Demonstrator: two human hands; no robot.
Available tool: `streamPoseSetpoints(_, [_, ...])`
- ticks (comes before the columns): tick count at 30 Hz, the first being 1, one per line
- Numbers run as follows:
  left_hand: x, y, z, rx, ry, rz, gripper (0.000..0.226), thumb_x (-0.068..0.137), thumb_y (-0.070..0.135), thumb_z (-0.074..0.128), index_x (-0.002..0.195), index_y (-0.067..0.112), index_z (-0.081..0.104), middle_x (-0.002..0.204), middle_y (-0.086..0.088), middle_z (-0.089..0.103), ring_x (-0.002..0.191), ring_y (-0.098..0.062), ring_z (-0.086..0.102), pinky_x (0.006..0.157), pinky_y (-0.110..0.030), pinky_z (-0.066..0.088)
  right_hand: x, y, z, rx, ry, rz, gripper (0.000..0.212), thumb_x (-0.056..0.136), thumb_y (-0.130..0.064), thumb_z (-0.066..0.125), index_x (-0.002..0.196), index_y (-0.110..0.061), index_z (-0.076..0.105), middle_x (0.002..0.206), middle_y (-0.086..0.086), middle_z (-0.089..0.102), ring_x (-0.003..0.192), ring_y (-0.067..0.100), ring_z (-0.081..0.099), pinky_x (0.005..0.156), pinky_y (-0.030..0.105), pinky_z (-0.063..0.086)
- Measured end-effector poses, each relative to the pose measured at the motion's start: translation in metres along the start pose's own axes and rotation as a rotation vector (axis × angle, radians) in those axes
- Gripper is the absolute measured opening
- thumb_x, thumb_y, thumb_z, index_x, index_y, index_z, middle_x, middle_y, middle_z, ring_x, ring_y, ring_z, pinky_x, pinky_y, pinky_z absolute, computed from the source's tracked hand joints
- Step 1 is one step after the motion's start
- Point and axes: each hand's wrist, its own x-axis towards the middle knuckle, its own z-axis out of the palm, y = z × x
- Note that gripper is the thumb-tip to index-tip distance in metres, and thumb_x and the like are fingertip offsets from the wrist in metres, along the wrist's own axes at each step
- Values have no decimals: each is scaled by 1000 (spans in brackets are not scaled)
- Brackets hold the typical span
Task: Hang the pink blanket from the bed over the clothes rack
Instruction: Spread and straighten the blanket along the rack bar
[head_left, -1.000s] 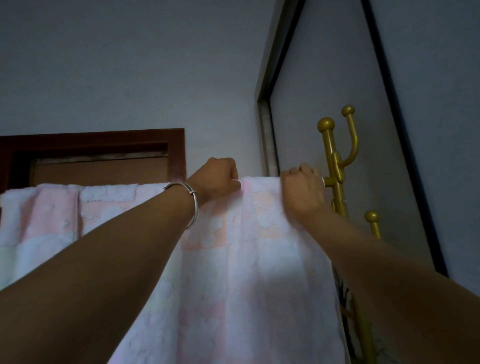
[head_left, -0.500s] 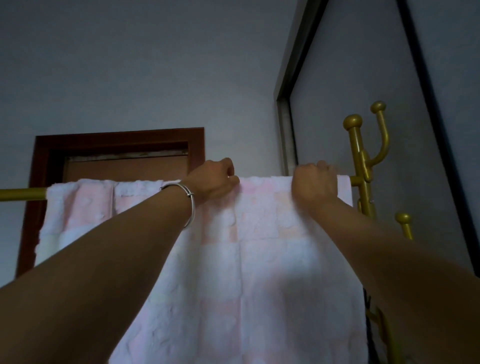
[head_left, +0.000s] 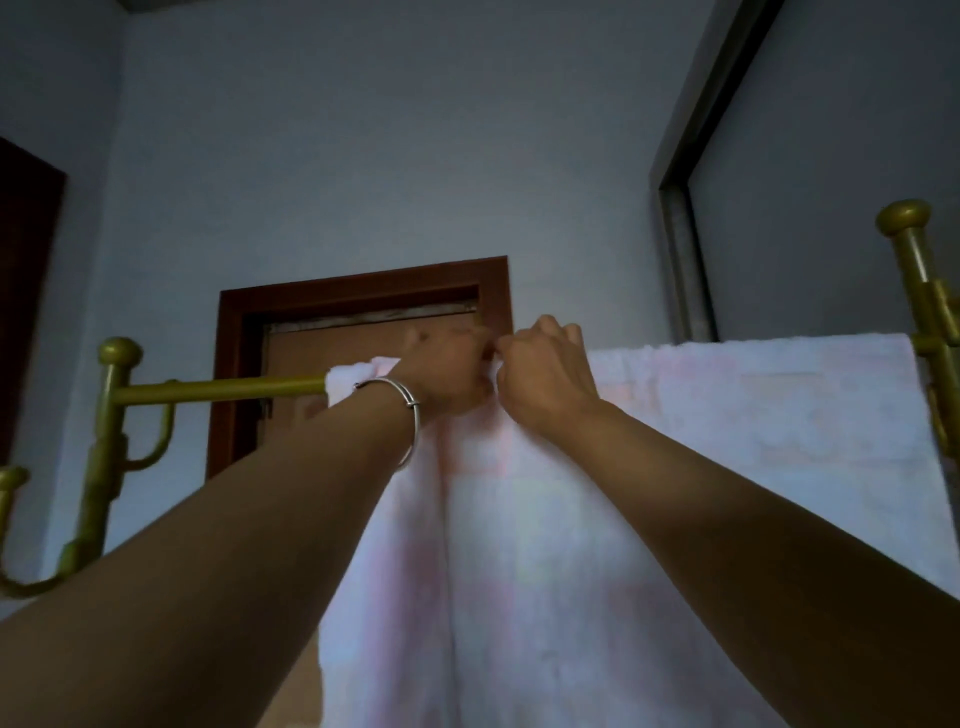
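The fingers of the left hand (head_left: 449, 371) are curled tight on the top fold of the pink blanket (head_left: 675, 447). The fingers of the right hand (head_left: 545, 379) are pinched on the same fold, touching the left hand. A second ago the hands were held apart along the fold; now they have been brought together near the blanket's left end. It seems the cloth is being bunched or tugged sideways, so the hanging is nearly done and only tidying is left. The blanket is draped over the gold bar (head_left: 223, 389) of the clothes rack (head_left: 106, 447). Its long top edge is laid left to right along the bar, and the rest is hung straight down.
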Motion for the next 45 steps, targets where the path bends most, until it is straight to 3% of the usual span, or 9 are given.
streamPoseSetpoints(8, [-19,-75,-11,-7,-11,0,37,82,24,54,119,19,53,131,-5,49,126,-24,37,100,-41,31,17,-61,22,47,-14,115,28,88,-11,43,100,-11,67,106,9,68,112,27,45,94,36,31])
streamPoseSetpoints(13, [-28,-95,-16,-52,49,-76,47,86,41,56,119,8,52,125,-14,49,109,-33,53,84,-38,45,22,-82,34,32,6,185,31,87,-8,42,103,-13,68,102,9,70,108,27,49,93,38,31])
streamPoseSetpoints(20, [-37,-105,-25,45,35,-116,36,89,26,54,119,6,54,124,-16,59,107,-33,60,75,-35,46,23,-83,46,9,57,225,29,90,-16,40,105,-16,65,102,8,70,101,26,54,93,38,33])
streamPoseSetpoints(26, [-42,-97,-26,-105,95,121,24,88,7,50,110,5,58,119,-16,52,101,-33,57,71,-33,42,23,-80,43,78,1,247,31,95,-22,35,106,-17,64,108,5,67,108,26,49,93,39,29])
streamPoseSetpoints(28, [-41,-89,-20,-111,115,185,23,86,17,55,106,6,59,114,-14,55,100,-31,57,71,-32,42,23,-79,40,120,-12,251,31,96,-26,35,103,-18,65,108,5,68,110,26,48,92,39,28])
streamPoseSetpoints(32, [-38,-74,2,37,144,114,61,71,50,68,112,9,48,115,-9,53,106,-27,49,87,-34,39,25,-73,36,181,-56,249,33,96,-25,36,103,-22,68,109,4,70,109,26,50,98,41,32])
streamPoseSetpoints(36, [-37,-69,12,135,290,103,26,87,12,46,112,9,45,118,-12,52,107,-29,49,86,-35,40,26,-67,34,206,-83,233,33,98,-22,36,115,-23,64,117,4,68,116,26,49,103,40,31])
streamPoseSetpoints(40, [-33,-77,-6,-24,234,118,20,86,5,45,106,10,44,111,-15,57,94,-37,60,61,-35,34,26,-66,38,179,-54,226,29,97,-21,37,114,-21,61,113,7,68,114,26,48,95,36,28])
streamPoseSetpoints(45, [-23,-134,-38,-493,250,-267,22,80,-2,50,75,15,63,97,-17,72,94,-33,65,79,-32,53,25,-74,43,55,29,229,31,93,-11,38,111,-19,62,102,7,69,103,25,51,88,35,28])
